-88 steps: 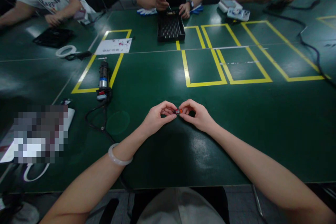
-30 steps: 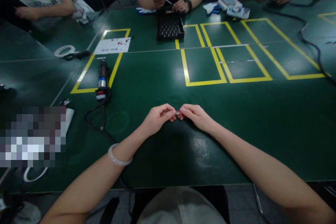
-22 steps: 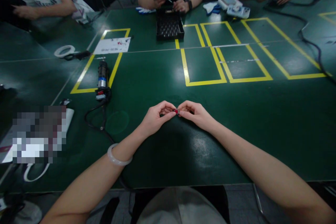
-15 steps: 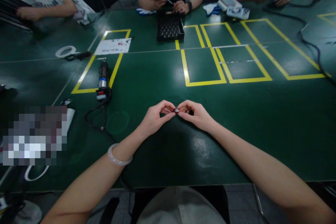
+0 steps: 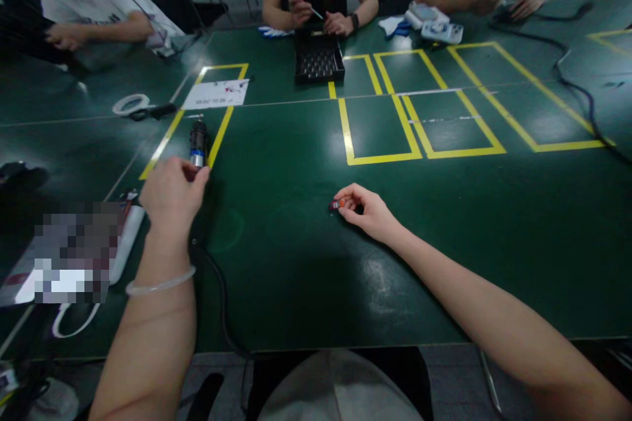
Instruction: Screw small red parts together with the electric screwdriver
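Pinching a small part point(image 5: 333, 206), probably light, rigid, best held edgewise: right hand point(image 5: 369, 212); left hand point(image 5: 170, 196) at cylindrical tool point(image 5: 198, 141), fingers' grip unclear.

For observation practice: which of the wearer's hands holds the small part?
The right hand: it pinches the small part; the left hand is at the cylindrical tool.

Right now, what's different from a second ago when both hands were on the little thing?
The left hand let go of the small red-and-orange part and moved left, to the near end of the corded power tool. Whether its fingers have closed on the tool is hidden. The right hand still pinches the small part in about the same spot, and the white sheet hasn't moved.
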Available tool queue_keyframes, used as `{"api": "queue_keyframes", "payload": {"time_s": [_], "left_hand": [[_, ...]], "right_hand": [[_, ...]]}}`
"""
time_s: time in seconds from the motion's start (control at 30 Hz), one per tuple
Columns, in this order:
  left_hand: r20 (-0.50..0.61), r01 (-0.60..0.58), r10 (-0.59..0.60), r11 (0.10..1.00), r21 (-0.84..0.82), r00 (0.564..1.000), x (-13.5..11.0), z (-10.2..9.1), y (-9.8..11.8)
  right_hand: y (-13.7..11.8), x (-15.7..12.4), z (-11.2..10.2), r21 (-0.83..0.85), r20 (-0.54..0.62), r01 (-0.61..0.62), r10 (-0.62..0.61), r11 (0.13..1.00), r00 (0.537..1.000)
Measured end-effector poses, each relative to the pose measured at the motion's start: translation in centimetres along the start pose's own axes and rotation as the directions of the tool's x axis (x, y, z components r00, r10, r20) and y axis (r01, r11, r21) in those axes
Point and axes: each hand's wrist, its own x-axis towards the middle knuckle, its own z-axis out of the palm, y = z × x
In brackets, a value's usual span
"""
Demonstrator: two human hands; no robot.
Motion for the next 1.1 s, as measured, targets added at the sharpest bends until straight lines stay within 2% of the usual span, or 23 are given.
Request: {"api": "queue_keyframes", "payload": {"time_s": [0.07,0.13,0.23,0.37,0.57,0.73,0.83,1.0,1.1], "left_hand": [[0.119,0.156,-0.17,0.981,0.12,0.978,0.3,-0.4,-2.5],[0.258,0.207,-0.259,0.955,0.214,0.931,0.3,-0.6,-3.9],[0.39,0.124,-0.244,0.943,0.308,0.888,0.1,-0.4,-3.6],[0.458,-0.016,-0.164,0.931,0.364,0.874,-0.3,0.2,-0.6],[0.385,-0.167,0.011,0.912,0.374,0.923,-2.2,1.2,4.6],[0.4,-0.31,0.184,0.91,0.277,0.898,-5.3,0.9,8.4],[0.414,-0.422,0.318,0.887,0.188,0.853,-7.5,0.9,10.4],[0.36,-0.609,0.597,0.788,-0.091,0.717,-10.5,1.1,12.4],[0.302,-0.664,0.693,0.718,-0.208,0.655,-11.7,1.2,13.1]], "right_hand": [[0.1,0.0,0.0,0.023,-0.002,0.012,-0.012,1.0,1.0],[0.3,0.0,0.0,0.035,-0.002,0.018,-0.018,0.999,1.0],[0.3,-0.1,0.1,0.044,-0.004,0.002,-0.002,0.999,1.0],[0.2,0.0,0.0,0.059,-0.009,-0.027,0.028,0.998,1.0],[0.0,-0.1,0.1,0.069,-0.009,-0.049,0.05,0.996,0.999],[0.0,0.0,0.2,-0.038,-0.034,-0.009,0.008,0.999,0.999],[0.0,0.0,0.1,-0.131,-0.072,0.018,-0.027,0.991,0.997],[-0.1,-0.1,0.0,-0.274,-0.062,0.081,-0.102,0.958,0.993],[-0.4,-0.2,0.1,-0.322,-0.039,0.116,-0.135,0.939,0.99]]}}
